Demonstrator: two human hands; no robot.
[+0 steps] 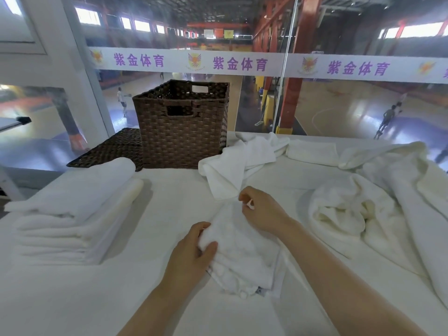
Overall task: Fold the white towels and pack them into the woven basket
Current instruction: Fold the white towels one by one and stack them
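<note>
My left hand [191, 251] and right hand [261, 209] both pinch the bunched white terry towel [242, 248] near the table's front edge; I'd judge its far end could drag the loose towels [242, 156] beside the brown woven basket [181, 127].

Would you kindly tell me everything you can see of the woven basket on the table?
The woven basket is a dark brown, box-shaped container of what looks like wicker or rattan in a checkered weave. It stands upright and open-topped at the far side of the white table, with a cut-out handle slot in its near wall and another in its far wall. No towels show above its rim. A flat woven panel, perhaps its lid, lies against its left base, and a crumpled white towel lies close beside its right corner.
</note>
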